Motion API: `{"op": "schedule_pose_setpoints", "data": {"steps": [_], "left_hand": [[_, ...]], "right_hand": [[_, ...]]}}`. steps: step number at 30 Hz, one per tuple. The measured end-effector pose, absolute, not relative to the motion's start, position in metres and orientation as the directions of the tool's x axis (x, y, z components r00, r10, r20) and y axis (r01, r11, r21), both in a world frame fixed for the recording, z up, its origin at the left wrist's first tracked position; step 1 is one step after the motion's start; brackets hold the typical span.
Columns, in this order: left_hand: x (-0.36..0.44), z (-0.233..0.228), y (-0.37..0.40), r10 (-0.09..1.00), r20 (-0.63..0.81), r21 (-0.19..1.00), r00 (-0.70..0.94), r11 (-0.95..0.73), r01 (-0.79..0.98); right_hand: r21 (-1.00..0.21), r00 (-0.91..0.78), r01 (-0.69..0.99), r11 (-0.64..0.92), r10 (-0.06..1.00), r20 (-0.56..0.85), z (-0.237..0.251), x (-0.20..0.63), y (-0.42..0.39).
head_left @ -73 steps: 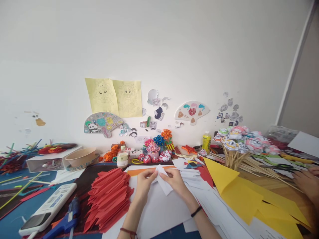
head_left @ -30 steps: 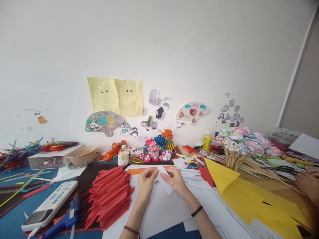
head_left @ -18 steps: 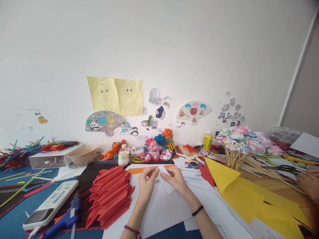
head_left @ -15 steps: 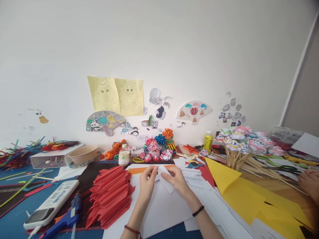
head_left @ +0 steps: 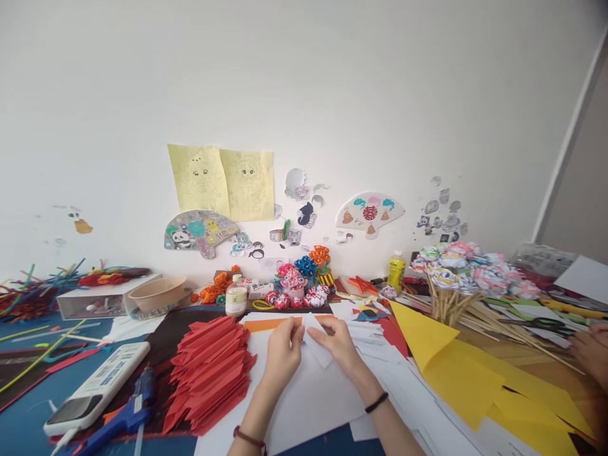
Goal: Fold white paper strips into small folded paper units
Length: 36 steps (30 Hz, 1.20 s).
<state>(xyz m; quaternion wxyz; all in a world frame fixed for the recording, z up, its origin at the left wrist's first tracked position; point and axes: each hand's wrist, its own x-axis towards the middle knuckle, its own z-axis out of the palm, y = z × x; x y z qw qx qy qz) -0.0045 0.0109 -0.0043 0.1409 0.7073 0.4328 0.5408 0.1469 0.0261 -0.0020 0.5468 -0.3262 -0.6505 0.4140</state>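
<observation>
Between my two hands is a small piece of white paper (head_left: 316, 352), folded, with one corner pointing down to the right. My left hand (head_left: 284, 347) pinches its left side, thumb and fingertips together. On the other side my right hand (head_left: 335, 345) grips the paper between thumb and fingers. Both are just above a large white sheet (head_left: 308, 408) on the table. An orange paper strip (head_left: 262, 325) lies behind my left hand. Left of that hand is a stack of folded red paper (head_left: 211, 373). My fingers hide the paper's upper edges.
At the left lie a blue glue gun (head_left: 126, 415) and a white power strip (head_left: 99, 386). A bottle (head_left: 236, 296) and craft flowers (head_left: 291, 278) stand by the wall. Yellow paper (head_left: 475, 373) and paper flowers on sticks (head_left: 449, 297) are at right, near another person's hand (head_left: 591, 351).
My left hand has turned slightly, its fingers curling more closely at the paper's edge. My right hand keeps its grip almost unmoved.
</observation>
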Motion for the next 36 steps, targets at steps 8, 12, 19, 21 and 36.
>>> {"op": "schedule_pose_setpoints", "data": {"steps": [8, 12, 19, 21, 36], "left_hand": [[-0.008, -0.004, 0.013, 0.798, 0.601, 0.69, 0.048, -0.548, 0.473], [-0.007, -0.002, 0.013, 0.793, 0.608, 0.7, 0.027, -0.552, 0.453], [-0.005, 0.003, 0.009, 0.791, 0.612, 0.709, 0.011, -0.555, 0.436], [-0.004, 0.003, 0.009, 0.807, 0.59, 0.735, -0.002, -0.536, 0.415], [0.0, -0.009, 0.021, 0.951, 0.303, 0.929, -0.069, -0.311, -0.199]], "right_hand": [[-0.904, -0.199, -0.09, 0.418, 0.882, 0.427, -0.003, 0.149, 0.027], [-0.903, -0.229, -0.046, 0.426, 0.876, 0.425, -0.002, 0.151, 0.028], [-0.911, -0.275, 0.007, 0.413, 0.876, 0.396, -0.004, 0.151, 0.03], [-0.908, -0.254, 0.012, 0.419, 0.88, 0.402, -0.005, 0.152, 0.031], [-0.978, -0.184, -0.157, 0.14, 0.968, 0.168, -0.012, 0.151, 0.038]]}}
